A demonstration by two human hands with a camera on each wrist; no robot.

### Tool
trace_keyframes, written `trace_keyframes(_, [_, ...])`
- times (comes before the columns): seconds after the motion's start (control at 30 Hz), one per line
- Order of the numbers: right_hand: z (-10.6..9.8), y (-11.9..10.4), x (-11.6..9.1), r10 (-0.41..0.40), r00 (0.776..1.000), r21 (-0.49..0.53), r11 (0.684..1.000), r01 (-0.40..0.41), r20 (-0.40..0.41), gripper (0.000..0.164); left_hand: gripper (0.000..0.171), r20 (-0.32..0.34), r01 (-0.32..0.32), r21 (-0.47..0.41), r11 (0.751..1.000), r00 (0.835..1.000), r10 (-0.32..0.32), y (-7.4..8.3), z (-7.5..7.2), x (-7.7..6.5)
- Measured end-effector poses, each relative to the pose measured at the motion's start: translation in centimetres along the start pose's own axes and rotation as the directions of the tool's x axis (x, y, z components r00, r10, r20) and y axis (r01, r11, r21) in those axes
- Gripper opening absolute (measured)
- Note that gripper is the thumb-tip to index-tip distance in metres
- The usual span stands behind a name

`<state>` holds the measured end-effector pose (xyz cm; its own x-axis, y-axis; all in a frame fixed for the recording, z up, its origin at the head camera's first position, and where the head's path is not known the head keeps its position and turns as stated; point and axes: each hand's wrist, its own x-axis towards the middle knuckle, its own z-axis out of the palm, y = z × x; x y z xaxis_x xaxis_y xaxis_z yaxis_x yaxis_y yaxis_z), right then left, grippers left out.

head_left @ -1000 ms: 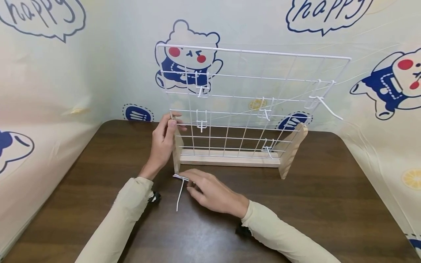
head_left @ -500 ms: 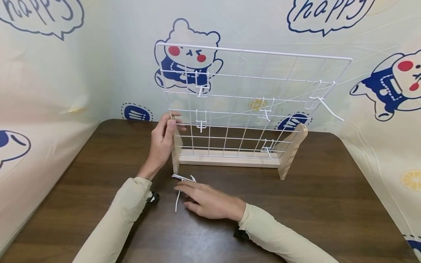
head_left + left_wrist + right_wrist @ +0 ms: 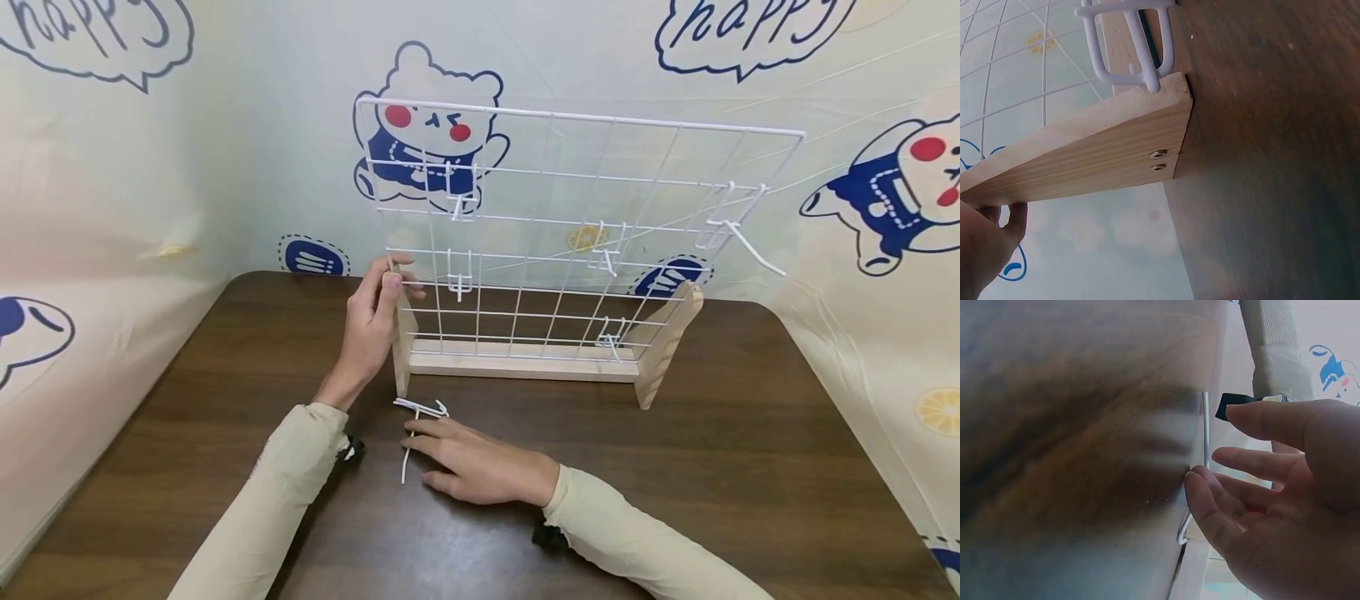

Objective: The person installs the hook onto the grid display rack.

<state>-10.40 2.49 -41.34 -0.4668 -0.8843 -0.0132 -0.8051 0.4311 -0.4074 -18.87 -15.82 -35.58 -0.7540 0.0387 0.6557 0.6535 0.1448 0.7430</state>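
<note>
A white wire grid rack (image 3: pixel 537 109) stands on wooden legs. My left hand (image 3: pixel 370 312) grips the upper end of its left wooden side panel (image 3: pixel 403 350), thumb in front and fingers behind. In the left wrist view, the side panel (image 3: pixel 1085 147) runs from the hand (image 3: pixel 985 247) to the table. A loose white wire hook (image 3: pixel 406 467) lies at the foot of that panel, its long prong pointing toward me. Over the prong hovers my right hand (image 3: pixel 483 462), fingers loosely extended. In the right wrist view, those fingertips overlap the hook (image 3: pixel 1205 425) without curling round it.
Several white hooks hang on the grid, among them one upper left (image 3: pixel 459 204) and one at the right (image 3: pixel 750 247) whose prong sticks out forward. A wooden crossbar (image 3: pixel 525 367) joins the legs. The brown table (image 3: pixel 750 500) meets a printed backdrop (image 3: pixel 247 167) behind.
My right hand has drawn back from the hook's base toward me, uncovering its bent right end. The hook and my left hand stay practically where they were.
</note>
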Motion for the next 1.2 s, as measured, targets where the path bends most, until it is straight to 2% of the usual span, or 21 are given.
trace_keyframes(0.2, [-0.2,-0.2,-0.3,0.009,0.999,-0.028,1.0,-0.01,-0.032,0.046,0.029,0.0,0.007,-0.002,1.0,1.0,-0.007,-0.1,0.0,0.0])
trace_keyframes(0.37, [-0.9,-0.3,-0.6,0.066,0.997,-0.047,0.997,-0.067,-0.037,0.037,0.029,0.008,0.016,0.009,1.0,1.0,-0.016,-0.2,-0.2,-0.2])
trace_keyframes(0.5, [-1.7,0.0,-0.7,0.074,0.997,-0.056,0.996,-0.075,-0.027,0.029,0.029,0.012,0.016,0.015,1.0,1.0,-0.016,-0.1,-0.2,-0.1])
trace_keyframes(0.67, [-3.3,0.7,-1.2,0.068,0.997,0.014,0.998,-0.068,-0.024,0.02,0.028,0.008,0.017,0.015,1.0,1.0,-0.017,0.1,-0.2,-0.1])
trace_keyframes(0.8, [-5.0,1.2,-1.9,0.099,0.994,0.067,0.993,-0.096,-0.037,0.016,0.028,0.005,0.017,0.01,1.0,1.0,-0.017,0.1,-0.1,0.0])
trace_keyframes(0.9, [-5.5,1.3,-2.1,0.121,0.992,0.074,0.99,-0.119,-0.028,0.014,0.029,0.006,0.018,0.004,1.0,1.0,-0.018,0.1,-0.1,0.0])
trace_keyframes(0.97, [-5.1,1.0,-2.1,0.141,0.99,0.04,0.989,-0.14,-0.019,0.014,0.029,0.008,0.016,0.004,1.0,1.0,-0.016,0.1,-0.1,0.0])
trace_keyframes(1.07, [-3.8,0.4,-1.8,0.184,0.981,-0.093,0.977,-0.19,-0.063,0.022,0.029,0.007,0.011,0.011,1.0,1.0,-0.011,0.1,-0.1,0.0])
trace_keyframes(1.2, [-1.9,-0.5,-1.5,0.221,0.959,-0.298,0.916,-0.267,-0.179,0.032,0.028,-0.001,0.001,0.016,1.0,1.0,-0.001,0.0,0.0,-0.1])
